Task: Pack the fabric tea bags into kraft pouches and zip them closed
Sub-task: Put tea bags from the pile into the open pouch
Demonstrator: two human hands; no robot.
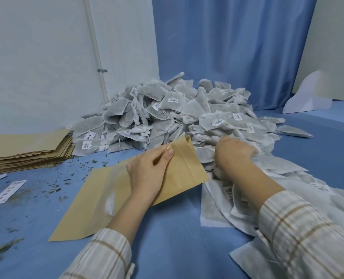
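My left hand (147,174) pinches the open mouth of a kraft pouch (110,200) lying at six o'clock, still flat and seemingly empty. My right hand (233,156) digs into the heap of fabric tea bags (173,113) at twelve; whether its fingers have closed on one I cannot tell. The stack of unused pouches (26,152) at nine suggests nearly everything remains.

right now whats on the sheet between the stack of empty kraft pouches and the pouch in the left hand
In the head view, loose tea crumbs lie scattered on the blue sheet between the pouch stack and the held pouch.
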